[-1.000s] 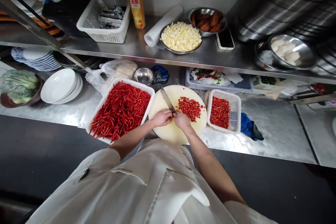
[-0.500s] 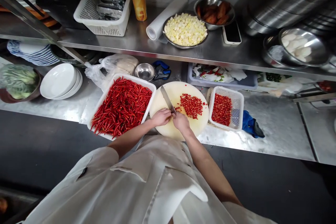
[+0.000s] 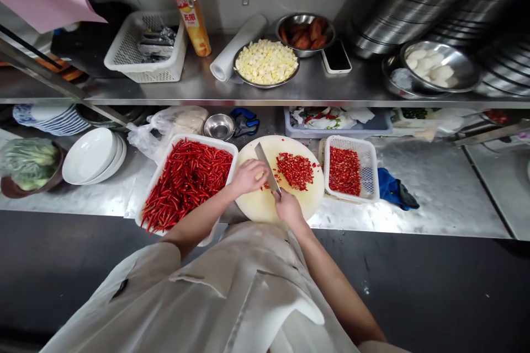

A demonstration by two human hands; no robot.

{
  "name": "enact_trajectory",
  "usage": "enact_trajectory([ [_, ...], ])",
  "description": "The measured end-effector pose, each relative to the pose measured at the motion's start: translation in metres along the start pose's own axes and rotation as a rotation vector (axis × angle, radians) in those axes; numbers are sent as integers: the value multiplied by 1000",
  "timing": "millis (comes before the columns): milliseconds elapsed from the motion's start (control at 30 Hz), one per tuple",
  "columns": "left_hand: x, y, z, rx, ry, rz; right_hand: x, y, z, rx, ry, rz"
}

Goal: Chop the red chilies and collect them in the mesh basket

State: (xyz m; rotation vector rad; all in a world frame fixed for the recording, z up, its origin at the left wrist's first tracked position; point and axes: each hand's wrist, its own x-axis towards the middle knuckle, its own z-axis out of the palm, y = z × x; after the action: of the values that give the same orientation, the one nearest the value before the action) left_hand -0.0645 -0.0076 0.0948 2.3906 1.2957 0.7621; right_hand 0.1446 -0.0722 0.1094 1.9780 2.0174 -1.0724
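My right hand (image 3: 289, 208) is closed round the handle of a kitchen knife (image 3: 268, 170), whose blade points away from me over the round white cutting board (image 3: 248, 204). Just left of the blade, my left hand (image 3: 249, 176) is raised over the board with its fingers curled together. What its fingers hold, if anything, is hidden. To the right of the blade lies a heap of chopped red chillies (image 3: 296, 171), with stray bits around it. A white basket of whole red chillies (image 3: 186, 179) stands left of the board. On the right, chopped chillies (image 3: 344, 171) fill part of a smaller white basket (image 3: 370, 168).
A blue glove (image 3: 395, 190) lies beside the small basket. Behind the board are a small steel bowl (image 3: 218, 127) and a grey tray (image 3: 339, 131). White bowls (image 3: 91, 155) stand at left. The shelf above holds chopped garlic (image 3: 267, 62), a phone (image 3: 336, 57) and stacked steel bowls (image 3: 414, 11).
My left hand has lifted and moved up alongside the blade, away from the knife handle. My right hand still grips the knife. The whole view has tilted up, showing more of the shelf.
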Motion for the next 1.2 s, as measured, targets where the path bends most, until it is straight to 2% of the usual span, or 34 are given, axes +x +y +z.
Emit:
enact_trajectory([
  [67, 42, -3, -11, 4, 74, -23, -21, 12, 2, -34, -37, -6],
  [100, 62, -6, -12, 14, 49, -11, -30, 17, 4, -60, -67, -31],
  [167, 95, -12, -3, 49, -126, 46, -45, 26, 5, -117, -130, -105],
  [233, 113, -18, 14, 111, -350, 91, -54, 33, 6, -161, -171, -163],
  [300, 118, -24, 35, 180, -492, 97, -57, 39, 4, -182, -186, -191],
  [400, 112, -33, 58, 233, -531, 70, -57, 48, -1, -160, -164, -213],
  [467, 109, -38, 63, 250, -546, 42, -55, 54, -5, -122, -151, -219],
  [567, 112, -38, 56, 279, -563, -9, -47, 63, -10, -52, -157, -189],
  [667, 113, -27, 34, 247, -436, -38, -33, 70, -14, 12, -149, -143],
  [767, 94, -5, 14, 140, -209, -89, -15, 77, -21, 61, -107, -121],
  [867, 49, 16, 19, 34, -83, -193, 3, 81, -30, 78, -71, -99],
  [933, 14, 25, 38, 11, -85, -263, 13, 79, -37, 58, -53, -98],
  [1033, -26, 32, 70, 53, -157, -315, 21, 71, -46, 2, -58, -123],
  [1100, -40, 33, 83, 79, -184, -311, 24, 63, -50, -42, -66, -150],
  [1200, -48, 31, 86, 76, -172, -301, 25, 50, -49, -89, -79, -190],
])
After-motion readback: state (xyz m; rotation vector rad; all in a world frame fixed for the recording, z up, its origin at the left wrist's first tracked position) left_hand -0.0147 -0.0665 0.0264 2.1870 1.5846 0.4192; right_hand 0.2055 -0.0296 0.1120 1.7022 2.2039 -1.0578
